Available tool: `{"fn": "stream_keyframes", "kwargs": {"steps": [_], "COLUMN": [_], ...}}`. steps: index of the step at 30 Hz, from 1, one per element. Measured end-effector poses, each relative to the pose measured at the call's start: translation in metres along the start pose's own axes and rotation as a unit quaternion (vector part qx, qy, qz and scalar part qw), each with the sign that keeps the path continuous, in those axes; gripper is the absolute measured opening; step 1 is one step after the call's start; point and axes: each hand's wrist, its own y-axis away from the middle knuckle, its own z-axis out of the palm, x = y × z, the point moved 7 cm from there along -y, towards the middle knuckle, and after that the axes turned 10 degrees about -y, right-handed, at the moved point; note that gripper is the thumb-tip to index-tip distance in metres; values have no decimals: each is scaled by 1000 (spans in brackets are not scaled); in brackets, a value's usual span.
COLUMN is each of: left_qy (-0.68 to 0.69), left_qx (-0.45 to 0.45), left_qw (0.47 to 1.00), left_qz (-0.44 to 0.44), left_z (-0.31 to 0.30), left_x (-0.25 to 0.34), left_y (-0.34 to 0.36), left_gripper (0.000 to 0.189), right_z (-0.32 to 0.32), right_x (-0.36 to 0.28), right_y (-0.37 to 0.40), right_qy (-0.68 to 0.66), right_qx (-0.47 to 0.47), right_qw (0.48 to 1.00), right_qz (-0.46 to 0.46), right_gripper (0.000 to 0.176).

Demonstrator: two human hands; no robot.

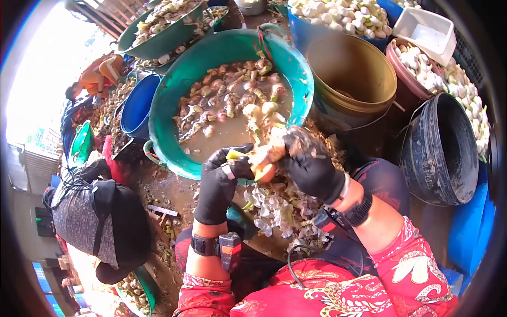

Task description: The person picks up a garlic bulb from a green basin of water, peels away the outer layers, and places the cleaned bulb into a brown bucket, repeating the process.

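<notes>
My left hand (pixel 222 177), in a black glove, is closed around the green-stemmed end of an onion-like bulb (pixel 264 170). A pale band shows on one of its fingers. My right hand (pixel 311 166), also gloved in black, grips the bulb's other side, where brownish outer skin hangs loose. Both hands are just over the near rim of a green tub (pixel 174 158). Muddy water fills it, with reddish unpeeled bulbs (pixel 229 98) floating there. Paler bulbs (pixel 259 113) lie near the tub's right side, partly behind my hands. Shed skins (pixel 282 208) are heaped below my hands.
On the right stand a tan bucket (pixel 351 68) and a tilted black bucket (pixel 441 148). White bulbs (pixel 343 18) fill a blue tub behind. A white basin (pixel 425 34) rests beside more bulbs. To the left, one person (pixel 100 216) sits close by; another person (pixel 103 74) bends farther back.
</notes>
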Motion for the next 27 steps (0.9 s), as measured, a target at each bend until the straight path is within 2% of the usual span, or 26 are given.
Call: {"fn": "stream_keyframes", "kwargs": {"steps": [1, 2, 3, 5, 6, 7, 8, 9, 10, 11, 13, 14, 15, 17, 18, 19, 21, 22, 23, 25, 26, 27], "left_qy": [11, 72, 69, 178, -146, -145, 103, 341, 357, 356, 328, 283, 230, 240, 194, 186, 101, 90, -39, -290, -374, -454], "left_qx": [2, 16, 20, 62, 71, 73, 74, 67, 50, 48, 27, 20, -4, -64, -33, -28, -10, -14, 2, -12, 4, 20], "left_qw": [1000, 997, 997, 981, 981, 980, 991, 937, 932, 932, 944, 958, 972, 966, 974, 978, 994, 995, 997, 957, 927, 889], "left_qz": [9, -35, -34, -41, 109, 113, 39, -39, -44, -45, -33, -40, -47, -66, -109, -87, -50, -39, -66, 26, 38, 50], "left_z": [-5, -7, -8, -12, -19, -21, -19, -12, -12, -11, -7, -6, 1, 21, 33, 27, 7, -1, -8, -10, -8, -3], "left_x": [-1, -4, -2, 1, 15, 8, 0, -11, -10, -11, -12, -23, -27, -26, -3, 1, 0, -3, -2, -9, -20, -29], "left_y": [0, 0, -1, -1, -1, 1, 1, 2, 1, 1, -1, -3, -3, 4, 5, 4, -11, -20, -30, -65, -83, -100], "left_gripper": [27, 28, 28, 28, 33, 33, 36, 39, 41, 41, 37, 32, 28, 31, 36, 39, 39, 37, 38, 45, 41, 38], "right_z": [2, 9, 40, 56, 59, 59, 55, 51, 47, 44, 34, 38, 43, 35, 25, 15, -24, -48, -72, -95, -91, -83], "right_x": [0, -5, 11, 38, 53, 67, 70, 76, 80, 78, 60, 56, 46, 32, 31, 41, 59, 62, 66, 90, 102, 104], "right_y": [7, 12, 22, 57, 69, 80, 78, 82, 87, 85, 62, 63, 58, 35, 23, 29, 16, 8, 3, 12, 25, 33], "right_qy": [0, 51, 135, 51, 89, 128, 130, 144, 157, 157, 50, -247, -517, -596, -599, -611, -693, -722, -749, -655, -630, -646], "right_qx": [-7, -37, -245, -302, -369, -435, -435, -450, -462, -460, -349, -273, -166, -21, 22, 18, 248, 267, 284, 368, 367, 320], "right_qw": [1000, 997, 958, 924, 883, 832, 832, 806, 780, 780, 869, 808, 661, 638, 678, 660, 584, 553, 520, 592, 614, 604], "right_qz": [-5, -36, 64, 230, 277, 320, 319, 356, 392, 394, 348, 459, 518, 486, 425, 436, 341, 320, 297, 294, 304, 338], "right_gripper": [21, 17, 18, 21, 25, 29, 29, 31, 33, 33, 33, 32, 30, 27, 26, 30, 35, 39, 42, 43, 38, 32]}}
